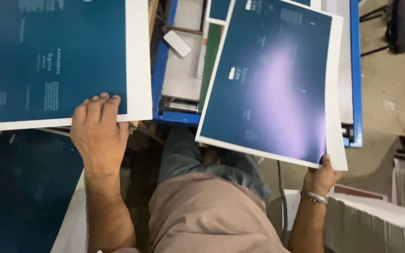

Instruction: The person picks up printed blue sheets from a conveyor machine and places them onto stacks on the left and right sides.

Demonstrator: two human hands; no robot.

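My right hand pinches the near right corner of a glossy dark blue printed sheet with a white border, held tilted above a blue-framed machine bed. My left hand rests palm down, fingers curled over the near edge of a second dark blue printed sheet lying on a stack at the left. A metal bangle circles my right wrist.
A grey metal plate with a white block lies in the machine. More dark blue sheets lie at lower left. Stacks of white paper stand at lower right. Concrete floor lies beyond.
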